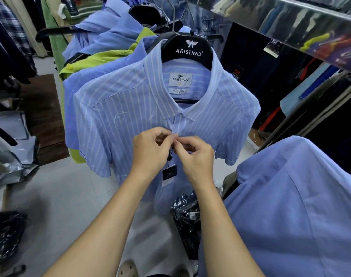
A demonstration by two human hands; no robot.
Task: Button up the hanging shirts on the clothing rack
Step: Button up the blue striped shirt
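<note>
Light blue short-sleeved shirt with thin white stripes hangs on a black plastic hanger printed ARISTINO, facing the person. All places below are taken from that hanger.

Both hands meet just below the collar, on the front placket under the hanger. Left hand: grip pressed together, fingertips pinching the placket edge. Right hand: same, thumb and forefinger pinching the opposite edge, touching the left fingertips. The button itself is hidden between the fingers; cannot tell whether it is through the hole.

Small dark swing tag on a black cord dangles below the hands, in front of the shirt.

Handling, as I judge it: thin woven cloth, light, limp, free to swing on the hanger. Nothing fragile. Best taken right at the placket edges, one side per hand, close to the button, so the fabric stays taut. The cord may get in the way.

Behind the hanger: more blue shirts, and a lime-green garment. To its right, nearer the person, a plain blue shirt.
</note>
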